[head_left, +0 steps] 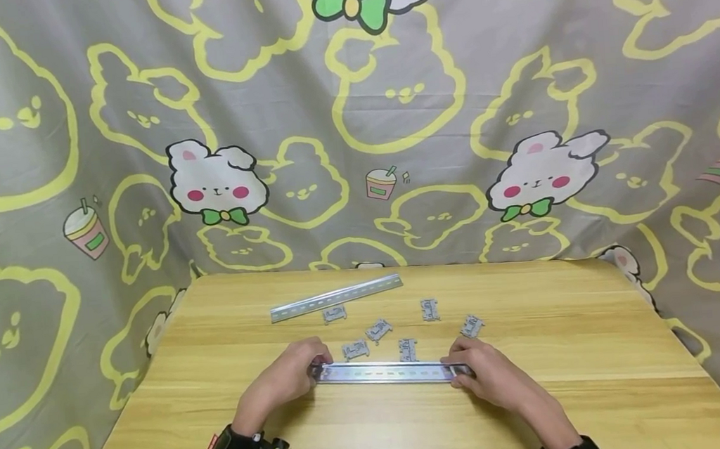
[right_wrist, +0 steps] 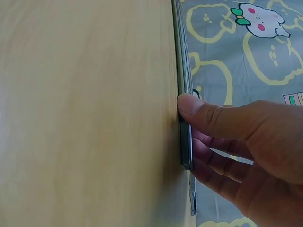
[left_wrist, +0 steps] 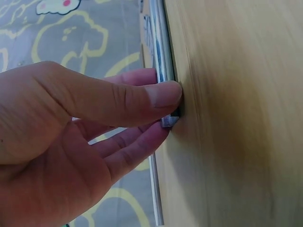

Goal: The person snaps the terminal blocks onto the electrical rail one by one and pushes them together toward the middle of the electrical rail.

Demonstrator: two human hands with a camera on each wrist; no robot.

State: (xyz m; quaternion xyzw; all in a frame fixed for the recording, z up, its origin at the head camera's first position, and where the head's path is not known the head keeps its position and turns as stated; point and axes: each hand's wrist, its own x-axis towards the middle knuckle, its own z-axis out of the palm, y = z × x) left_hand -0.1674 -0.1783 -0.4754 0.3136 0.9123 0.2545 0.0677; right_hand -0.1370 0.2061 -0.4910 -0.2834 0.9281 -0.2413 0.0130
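Note:
A slotted metal DIN rail [head_left: 384, 373] lies crosswise near the middle of the wooden table, and both hands grip it by its ends. My left hand [head_left: 292, 371] pinches the left end; in the left wrist view its thumb [left_wrist: 163, 94] presses the near side with the fingers behind. At the opposite end my right hand [head_left: 486, 377] pinches the rail between thumb and fingers, the thumb [right_wrist: 191, 104] on the near edge in the right wrist view. Just behind the rail sit small grey plastic clip-like pieces, one [head_left: 408, 350] right at its back edge and another [head_left: 356, 349] near the left hand.
A second slotted rail [head_left: 340, 296] lies slanted farther back on the table [head_left: 376, 434]. Several more grey pieces are scattered between, including one [head_left: 429, 309] at centre and one [head_left: 472, 325] beyond the right hand. A patterned grey curtain [head_left: 423, 219] encloses the back and sides.

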